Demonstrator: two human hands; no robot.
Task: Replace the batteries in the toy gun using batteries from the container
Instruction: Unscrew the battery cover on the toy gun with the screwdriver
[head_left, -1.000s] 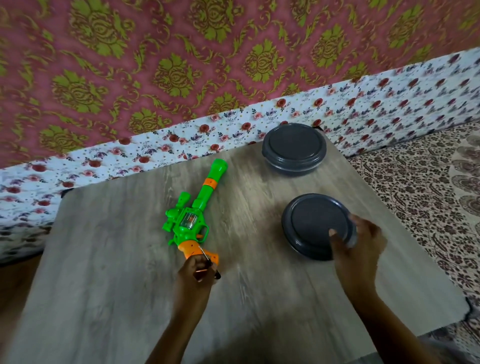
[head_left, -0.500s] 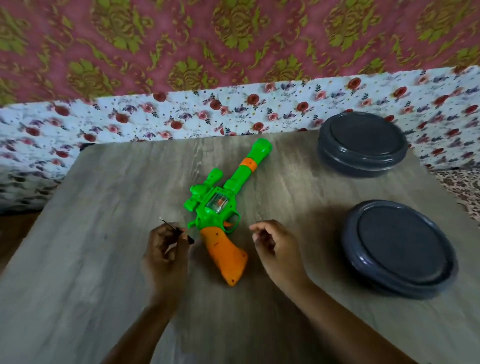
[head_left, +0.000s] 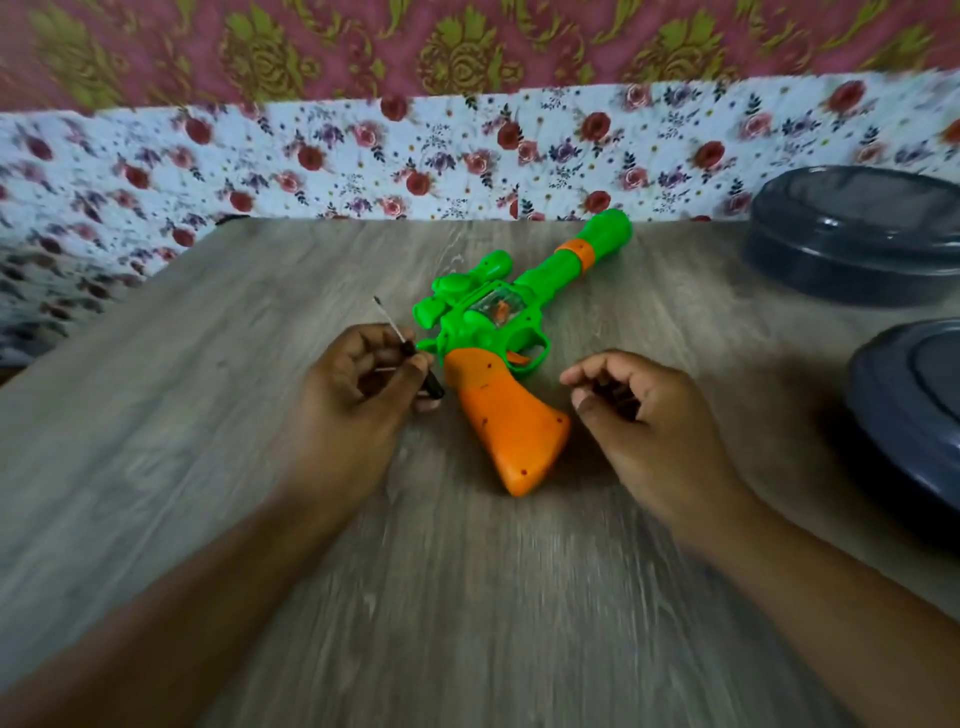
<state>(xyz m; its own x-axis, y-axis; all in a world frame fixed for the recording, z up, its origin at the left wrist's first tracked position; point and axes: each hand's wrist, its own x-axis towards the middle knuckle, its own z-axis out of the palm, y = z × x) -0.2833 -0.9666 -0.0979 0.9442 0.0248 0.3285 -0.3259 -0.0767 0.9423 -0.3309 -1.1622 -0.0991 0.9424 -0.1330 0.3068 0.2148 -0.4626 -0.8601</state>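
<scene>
My left hand (head_left: 358, 384) pinches a small screwdriver (head_left: 410, 348); my right hand (head_left: 639, 410) curls loosely, seemingly empty, beside the toy gun (head_left: 498, 364) lying on the table (head_left: 208, 415). Two lidded containers (head_left: 852, 239) sit at right, cropped.

Green-orange toy gun (head_left: 511, 332) flat on its side; two lidded dark containers (head_left: 852, 234) right

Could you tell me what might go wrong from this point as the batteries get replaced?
The left hand grips a thin screwdriver loosely; its tip could slip on the toy gun grip's small screws. The gun lies loose on the table, the right hand not holding it, so it may twist.
</scene>
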